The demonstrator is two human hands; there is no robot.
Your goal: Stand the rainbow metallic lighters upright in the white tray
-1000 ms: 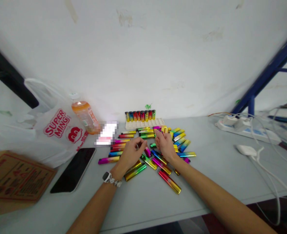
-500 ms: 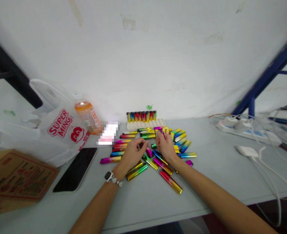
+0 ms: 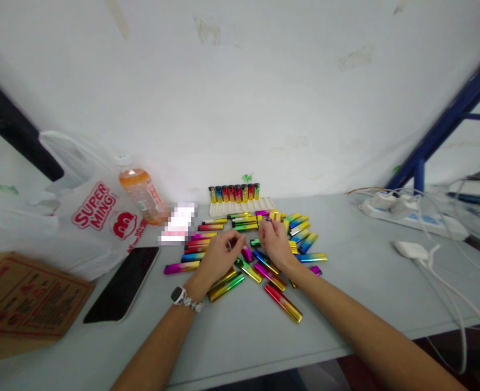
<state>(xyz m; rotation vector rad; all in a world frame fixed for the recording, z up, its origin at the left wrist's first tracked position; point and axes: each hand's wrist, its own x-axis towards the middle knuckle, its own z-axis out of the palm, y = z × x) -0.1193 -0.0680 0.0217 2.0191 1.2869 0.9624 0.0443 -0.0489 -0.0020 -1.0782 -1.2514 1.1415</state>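
My left hand (image 3: 220, 251) hovers over the left part of a spread of shiny two-tone lighters, with its thumb and forefinger brought together. Whatever lies between those fingertips, if anything, is too small or hidden. My right hand (image 3: 273, 243) is closed in a fist just to the right, over the middle of the pile. A small dark tip shows at the top of that fist, seemingly the head of a lighter; the rest is covered. Behind both hands, a row of several upright lighters (image 3: 237, 194) stands in a cream holed tray (image 3: 244, 208). Below lies a red-gold lighter (image 3: 283, 303).
On the left are a black phone (image 3: 121, 285), a cardboard box (image 3: 28, 307), a white plastic bag (image 3: 77, 217), an orange drink bottle (image 3: 142, 195) and a blurred-out bright screen (image 3: 178, 224). A power strip (image 3: 419, 217) and a white charger (image 3: 411, 250) with cables are on the right.
The whole view has shifted slightly, so everything sits a little further left. Both hands keep nearly the same pose and place over the lighters.
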